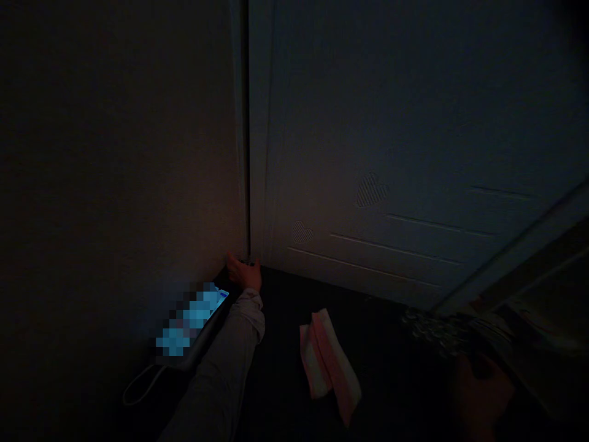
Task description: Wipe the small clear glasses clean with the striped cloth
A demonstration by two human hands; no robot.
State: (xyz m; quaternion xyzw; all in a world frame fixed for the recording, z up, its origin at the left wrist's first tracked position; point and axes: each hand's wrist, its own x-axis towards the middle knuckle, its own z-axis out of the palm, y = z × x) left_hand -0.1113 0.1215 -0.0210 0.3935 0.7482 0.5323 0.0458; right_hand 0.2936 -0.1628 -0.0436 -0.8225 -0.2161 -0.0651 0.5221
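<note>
In the dim head view, my left hand reaches into the corner where two pale panels meet. Its thumb and fingers are curled around something small and dark that I cannot make out. At the lower right, my right hand is closed, dim and a little blurred. Right at its fingers is a shiny, bead-like tangled bundle, which it appears to grip. A pink-and-white striped cloth lies folded on the dark surface between both hands.
A lit phone with a wrist strap lies beside my left forearm. The right panel carries raised hearts and lines. Along the right side runs a slanting edge, with unclear items below it.
</note>
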